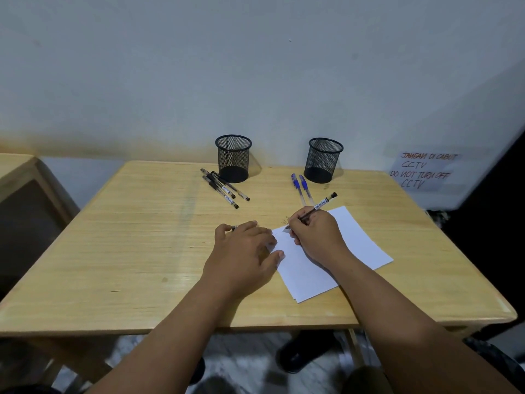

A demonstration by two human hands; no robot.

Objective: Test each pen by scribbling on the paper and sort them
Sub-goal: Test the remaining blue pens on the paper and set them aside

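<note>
My right hand grips a black pen with its tip down on the top left corner of the white paper, where a small scribble shows. My left hand lies on the table, its fingers resting on the paper's left edge; a small dark object, maybe a pen cap, peeks out between its thumb and forefinger. Three black pens lie beside the left mesh cup. Two blue pens lie in front of the right mesh cup.
The wooden table stands against a white wall. A handwritten CCTV notice hangs at the right. Another wooden table stands at the left. Dark shoes show on the floor below the front edge.
</note>
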